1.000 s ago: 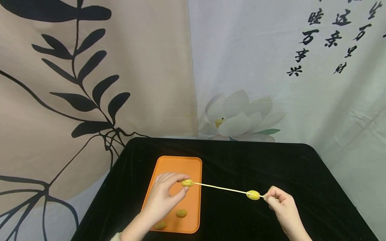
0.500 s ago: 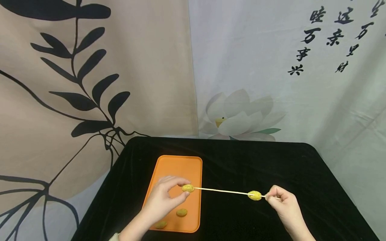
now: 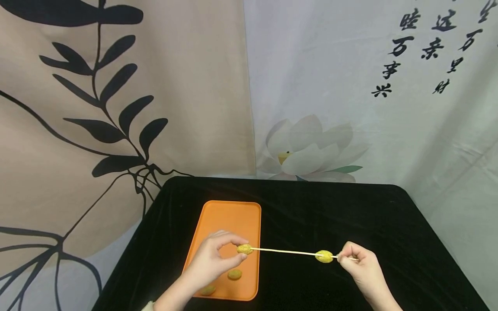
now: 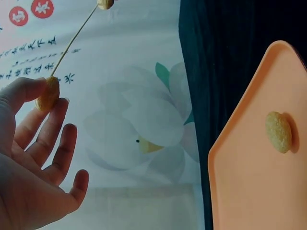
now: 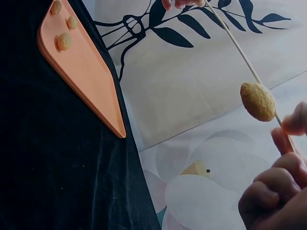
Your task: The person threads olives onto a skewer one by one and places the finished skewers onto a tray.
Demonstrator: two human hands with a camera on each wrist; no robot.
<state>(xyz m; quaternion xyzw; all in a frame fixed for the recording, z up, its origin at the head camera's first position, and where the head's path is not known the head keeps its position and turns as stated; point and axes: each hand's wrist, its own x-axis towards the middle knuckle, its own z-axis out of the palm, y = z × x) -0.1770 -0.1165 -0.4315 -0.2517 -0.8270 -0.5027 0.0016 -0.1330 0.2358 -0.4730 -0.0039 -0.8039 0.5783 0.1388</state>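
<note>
In the head view my right hand [image 3: 362, 268] pinches a thin wooden skewer [image 3: 285, 251] near its right end. A wrinkled yellow oval dried fruit [image 3: 324, 256] sits on the skewer just left of those fingers. My left hand [image 3: 214, 259] pinches a second yellow dried fruit [image 3: 245, 249] between thumb and fingers, at the skewer's left end. In the left wrist view the skewer's tip meets this fruit [image 4: 48, 94]; how deep it goes in is hidden. Both hands hold the skewer raised, nearly level, the left one over the orange tray [image 3: 233, 211].
More dried fruits lie on the tray: one dried fruit [image 3: 234, 274] near its middle, others by the lower left, such as this dried fruit [image 5: 63, 41] in the right wrist view. A black cloth [image 3: 295, 203] covers the table. A printed curtain [image 3: 194, 86] hangs behind.
The left hand's fruit and the skewer's left end have come down a little and slightly right. The right hand and the fruit beside it have shifted slightly left. Both grips stay the same.
</note>
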